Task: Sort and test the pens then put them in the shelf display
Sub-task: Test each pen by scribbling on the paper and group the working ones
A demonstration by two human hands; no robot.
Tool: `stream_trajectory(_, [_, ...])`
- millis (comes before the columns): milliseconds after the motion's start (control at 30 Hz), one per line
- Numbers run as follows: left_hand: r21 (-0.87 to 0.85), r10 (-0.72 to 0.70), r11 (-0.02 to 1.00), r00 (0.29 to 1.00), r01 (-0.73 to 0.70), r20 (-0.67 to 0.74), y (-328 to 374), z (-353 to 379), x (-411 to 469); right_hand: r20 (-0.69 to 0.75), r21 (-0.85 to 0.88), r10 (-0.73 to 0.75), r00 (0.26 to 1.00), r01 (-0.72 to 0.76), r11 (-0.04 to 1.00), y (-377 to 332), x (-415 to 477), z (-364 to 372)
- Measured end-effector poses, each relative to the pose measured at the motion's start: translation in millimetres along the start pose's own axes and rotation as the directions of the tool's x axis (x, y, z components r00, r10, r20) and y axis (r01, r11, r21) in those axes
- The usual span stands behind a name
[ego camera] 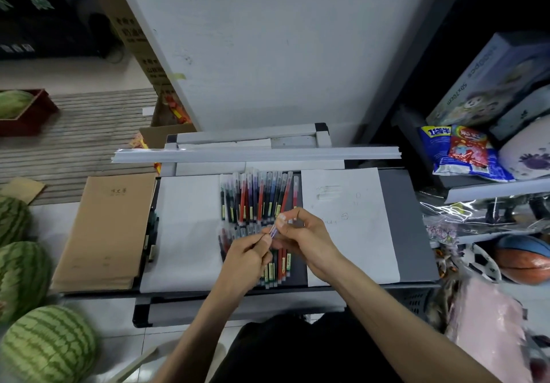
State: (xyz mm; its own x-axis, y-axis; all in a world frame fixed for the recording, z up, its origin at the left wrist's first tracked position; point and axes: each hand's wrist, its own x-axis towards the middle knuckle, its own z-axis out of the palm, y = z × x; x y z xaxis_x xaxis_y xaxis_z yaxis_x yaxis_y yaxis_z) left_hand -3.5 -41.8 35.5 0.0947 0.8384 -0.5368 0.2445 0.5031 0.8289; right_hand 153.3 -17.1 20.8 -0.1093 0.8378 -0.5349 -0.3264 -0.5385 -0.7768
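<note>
Left hand (247, 259) and right hand (308, 238) each pinch one pen (273, 231); its cap probably wants a straight, gentle pull.

Four striped green watermelons (47, 344) sit on the floor at left, one of them in a single dark red box (29, 122). The dark grey worktop (410, 233) carries two white paper sheets (184, 233), one stack of brown paper notebooks (110, 231) and two rows of coloured gel pens (256, 195), roughly a dozen in the far row. Two hands, the left hand (250, 253) and the right hand (306, 236), share one clear purple pen (273, 230). At right are two snack packets (467, 150), one orange-and-blue basketball (523, 260) and one black-and-white football (483, 262).
</note>
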Motion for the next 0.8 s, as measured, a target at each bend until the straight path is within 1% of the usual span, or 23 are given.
stream_trajectory(67, [0.064, 0.029, 0.998, 0.999, -0.029, -0.012, -3, 3, 12, -0.023, -0.096, -0.032, 0.999, 0.03, 0.995, -3, 10, -8])
stream_trajectory(100, [0.11, 0.037, 0.993, 0.999, -0.035, -0.02, -4, 4, 20, -0.031, -0.173, -0.054, 0.998, 0.048, 0.984, -4, 14, -12])
stream_trajectory(133, [0.153, 0.04, 0.988, 0.999, -0.035, -0.028, -4, 6, 28, -0.037, -0.293, -0.085, 0.996, 0.071, 0.953, -3, 20, -17])
stream_trajectory(167, [0.189, 0.041, 0.981, 0.999, -0.034, -0.033, -4, 7, 36, -0.044, -0.45, -0.128, 0.991, 0.095, 0.888, -2, 27, -25])
stream_trajectory(233, [0.252, 0.059, 0.967, 0.997, -0.042, -0.057, 0, 9, 51, -0.052, -0.739, -0.239, 0.97, 0.124, 0.662, 0, 38, -45])
stream_trajectory(300, [0.317, 0.094, 0.947, 0.989, -0.054, -0.114, 7, 10, 66, -0.017, -0.92, -0.374, 0.927, 0.131, 0.369, -2, 48, -68])
stream_trajectory(333, [0.356, 0.122, 0.932, 0.981, -0.06, -0.154, 11, 9, 73, 0.015, -0.968, -0.426, 0.904, 0.12, 0.222, -5, 51, -79])
stream_trajectory(367, [0.406, 0.158, 0.911, 0.968, -0.067, -0.195, 14, 7, 81, 0.043, -0.989, -0.454, 0.89, 0.101, 0.106, -8, 55, -89])
stream_trajectory(400, [0.462, 0.194, 0.884, 0.955, -0.071, -0.225, 17, 5, 89, 0.061, -0.997, -0.461, 0.886, 0.079, 0.021, -11, 58, -98])
stream_trajectory(433, [0.51, 0.215, 0.858, 0.945, -0.061, -0.248, 19, 4, 98, 0.069, -0.998, -0.456, 0.887, 0.06, -0.034, -14, 62, -105])
stream_trajectory(533, [0.58, 0.215, 0.814, 0.93, -0.002, -0.299, 22, 1, 122, 0.089, -0.992, -0.436, 0.896, 0.038, -0.124, -15, 70, -119])
stream_trajectory(600, [0.618, 0.223, 0.786, 0.929, 0.009, -0.296, 23, 4, 135, 0.105, -0.986, -0.417, 0.903, 0.04, -0.161, -11, 74, -125])
stream_trajectory(800, [0.739, 0.23, 0.673, 0.94, 0.033, -0.251, 29, 13, 158, 0.134, -0.979, -0.425, 0.895, 0.053, -0.197, -8, 83, -130])
